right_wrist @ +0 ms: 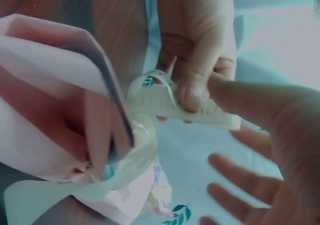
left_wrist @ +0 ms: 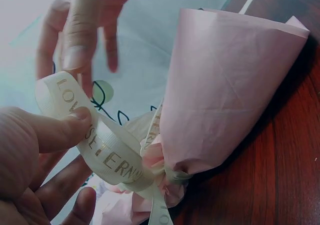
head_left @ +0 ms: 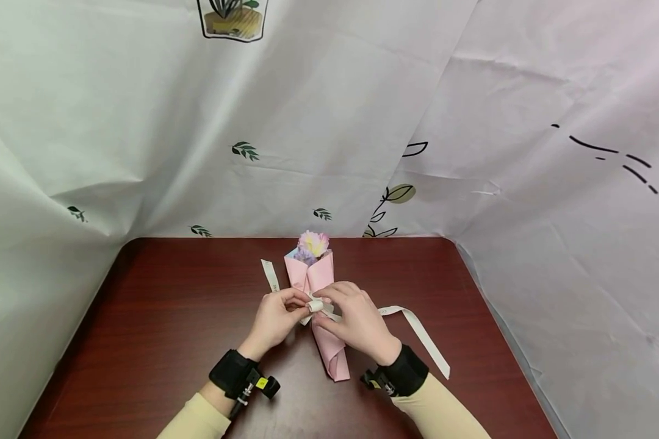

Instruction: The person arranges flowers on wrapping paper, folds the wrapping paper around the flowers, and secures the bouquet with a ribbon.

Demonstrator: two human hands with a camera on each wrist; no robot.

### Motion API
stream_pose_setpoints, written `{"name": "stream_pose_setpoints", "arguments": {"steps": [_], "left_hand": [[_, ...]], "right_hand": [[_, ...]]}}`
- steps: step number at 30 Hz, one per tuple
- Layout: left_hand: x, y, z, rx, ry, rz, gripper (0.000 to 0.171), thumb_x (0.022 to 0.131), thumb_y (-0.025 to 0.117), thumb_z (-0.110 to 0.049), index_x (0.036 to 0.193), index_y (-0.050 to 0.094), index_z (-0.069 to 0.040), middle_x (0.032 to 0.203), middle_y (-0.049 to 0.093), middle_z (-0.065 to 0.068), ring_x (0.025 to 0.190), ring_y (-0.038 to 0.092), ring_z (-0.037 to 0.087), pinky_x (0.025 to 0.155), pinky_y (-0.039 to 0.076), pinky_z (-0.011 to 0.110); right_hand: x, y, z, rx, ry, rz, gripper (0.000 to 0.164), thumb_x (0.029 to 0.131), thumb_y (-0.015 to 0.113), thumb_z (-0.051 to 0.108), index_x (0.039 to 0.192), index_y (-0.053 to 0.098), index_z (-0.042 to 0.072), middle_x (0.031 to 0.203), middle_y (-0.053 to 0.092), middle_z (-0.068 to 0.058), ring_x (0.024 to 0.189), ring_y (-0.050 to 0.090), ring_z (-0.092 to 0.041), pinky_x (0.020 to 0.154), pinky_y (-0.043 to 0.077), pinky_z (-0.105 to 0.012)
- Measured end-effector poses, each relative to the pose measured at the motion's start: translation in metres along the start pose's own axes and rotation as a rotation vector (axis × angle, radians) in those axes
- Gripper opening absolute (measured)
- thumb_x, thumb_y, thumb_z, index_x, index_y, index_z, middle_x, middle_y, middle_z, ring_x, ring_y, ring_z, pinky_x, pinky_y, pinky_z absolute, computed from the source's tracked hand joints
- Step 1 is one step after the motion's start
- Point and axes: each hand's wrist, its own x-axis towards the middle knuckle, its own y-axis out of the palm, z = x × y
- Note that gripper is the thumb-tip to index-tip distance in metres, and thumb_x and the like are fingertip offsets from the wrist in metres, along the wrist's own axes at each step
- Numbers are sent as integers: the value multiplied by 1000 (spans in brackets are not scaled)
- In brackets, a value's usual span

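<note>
A small bouquet in pink wrapping paper [head_left: 329, 353] lies on the table, its pink, yellow and purple flowers [head_left: 313, 242] pointing away from me. Around its gathered middle goes a cream ribbon [left_wrist: 112, 155] with gold lettering. My left hand [head_left: 273, 318] pinches a loop of this ribbon between thumb and fingers, just above the wrapping. Close by on the other side is my right hand [head_left: 359, 318], fingers spread and parted around the loop. In the right wrist view the right thumb comes near the left one, and nothing shows gripped in that hand. The knot area is partly hidden by the hands.
One ribbon tail [head_left: 271, 275] extends toward the upper left, and a longer tail [head_left: 424, 338] curves over the right side of the dark red wooden table [head_left: 159, 341]. White printed cloth [head_left: 329, 122] hangs behind the table and along both sides.
</note>
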Motion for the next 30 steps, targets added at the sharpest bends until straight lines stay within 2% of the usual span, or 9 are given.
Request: {"name": "stream_pose_setpoints", "arguments": {"steps": [5, 7, 10, 14, 17, 20, 22, 24, 30], "left_hand": [[3, 4, -1, 17, 24, 36, 18, 82, 83, -4, 92, 77, -17, 86, 75, -7, 79, 73, 11, 67, 58, 27], [6, 1, -1, 46, 55, 60, 18, 85, 82, -7, 98, 76, -17, 93, 76, -5, 84, 73, 14, 70, 58, 31], [14, -9, 1, 118, 117, 65, 21, 91, 76, -8, 110, 75, -15, 102, 75, 2, 81, 69, 20, 67, 54, 34], [30, -18, 4, 322, 232, 80, 31, 95, 66, -2, 123, 70, -14, 115, 68, 6, 84, 61, 22, 71, 50, 36], [43, -20, 9, 540, 341, 162, 36, 94, 67, 1, 127, 70, -14, 124, 61, 6, 100, 58, 23, 85, 48, 41], [51, -20, 16, 707, 410, 256, 36, 93, 68, 1, 125, 72, -15, 122, 58, 6, 107, 55, 24, 89, 44, 45], [54, -20, 20, 765, 416, 301, 34, 93, 68, 0, 122, 74, -15, 118, 58, 5, 103, 53, 23, 86, 43, 44], [55, -20, 22, 784, 402, 330, 31, 94, 67, -2, 120, 75, -16, 115, 57, 3, 102, 52, 21, 84, 41, 42], [53, -18, 23, 743, 336, 358, 29, 97, 64, -6, 121, 75, -17, 120, 58, 4, 112, 49, 25, 87, 38, 44]], "right_hand": [[-3, 7, -6, -13, -47, -69, 15, 84, 84, 24, 97, 77, 24, 97, 71, 12, 106, 63, -12, 88, 51, -37], [-4, 8, -8, -13, -50, -88, 12, 85, 83, 18, 94, 77, 22, 94, 72, 11, 103, 64, -12, 89, 51, -36], [-5, 8, -10, -18, -58, -109, 12, 84, 83, 14, 94, 78, 19, 92, 73, 8, 100, 65, -14, 89, 52, -35], [-6, 7, -12, -32, -53, -97, 14, 86, 80, 11, 97, 79, 18, 92, 73, 7, 98, 65, -14, 90, 51, -34], [-7, 7, -12, -42, -45, -81, 14, 88, 78, 11, 100, 79, 18, 93, 73, 8, 98, 64, -13, 90, 51, -33], [-7, 7, -11, -43, -43, -72, 14, 89, 77, 12, 101, 80, 18, 94, 73, 8, 99, 65, -12, 91, 51, -34], [-6, 8, -10, -42, -47, -71, 14, 89, 78, 13, 101, 80, 18, 95, 73, 7, 99, 65, -12, 91, 51, -34], [-6, 7, -9, -44, -53, -75, 14, 88, 78, 12, 101, 80, 18, 96, 73, 6, 100, 65, -13, 91, 51, -35], [-5, 7, -10, -50, -66, -88, 14, 88, 79, 12, 101, 80, 17, 97, 73, 5, 100, 65, -14, 91, 51, -36]]}}
